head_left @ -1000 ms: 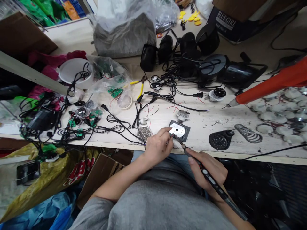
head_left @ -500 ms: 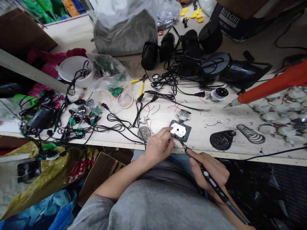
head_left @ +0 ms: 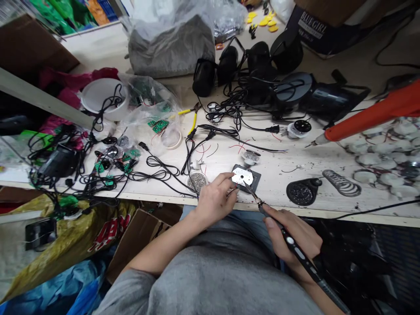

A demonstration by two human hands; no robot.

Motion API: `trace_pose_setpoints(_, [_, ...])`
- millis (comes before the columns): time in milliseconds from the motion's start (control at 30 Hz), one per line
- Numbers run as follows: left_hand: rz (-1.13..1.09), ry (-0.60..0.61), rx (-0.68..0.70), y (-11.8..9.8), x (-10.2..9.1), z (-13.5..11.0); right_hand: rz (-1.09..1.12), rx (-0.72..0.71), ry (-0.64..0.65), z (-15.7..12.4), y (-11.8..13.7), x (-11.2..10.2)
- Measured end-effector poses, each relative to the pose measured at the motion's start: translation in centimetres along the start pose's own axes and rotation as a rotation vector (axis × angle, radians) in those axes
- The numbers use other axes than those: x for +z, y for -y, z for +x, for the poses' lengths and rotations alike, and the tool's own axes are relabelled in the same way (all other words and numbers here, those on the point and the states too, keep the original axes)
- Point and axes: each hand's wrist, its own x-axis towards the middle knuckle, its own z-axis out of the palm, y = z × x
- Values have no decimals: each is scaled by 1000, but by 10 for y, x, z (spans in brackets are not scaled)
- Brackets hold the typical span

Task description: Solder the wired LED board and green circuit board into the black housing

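**Iron tip now on the plate, handle drawn back toward you**

Your right hand (head_left: pixel 297 238) has slid back and to the right since the earlier frame, and the soldering iron (head_left: pixel 288 240) has swung with it, so its tip now reaches onto the white plate (head_left: pixel 242 177) rather than stopping at the plate's near edge. Take that plate as your landmark: it lies on a dark square pad (head_left: pixel 254 180) near the front edge of the desk (head_left: pixel 328 162). The iron's long axis runs from the plate's near right side back and right toward your lap, with your right hand closed around the handle. Your left hand (head_left: pixel 215 202) sits just near-left of the plate and is the nearer of the two; its fingers (head_left: pixel 226 178) are curled, forefinger touching the plate's left edge and pinning it. A round tin of beads (head_left: pixel 197 180) lies just left of the plate, beyond that hand.
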Motion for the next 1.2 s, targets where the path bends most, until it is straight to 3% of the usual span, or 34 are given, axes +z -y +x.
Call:
trace_pose_setpoints(367, [-123,21,-44,5,-19,-5,32,32,-113,-6,-9,6])
trace_pose_setpoints(633, [-534,231,-335,5,-33,-2,39,41,-114,-9,-12,5])
trace_pose_setpoints(833, [-702,183,-468,7,-26,-2,42,40,-117,-9,-12,4])
trace_pose_setpoints(933, [-624,141,-413,6,-21,2,33,42,-120,-9,-12,3])
trace_pose_setpoints(1100, [-217,15,-158,-1,-11,10,28,38,-115,-9,-13,4])
trace_pose_setpoints(1200, [-45,-19,-115,-5,-3,11,27,25,-115,-7,-13,3])
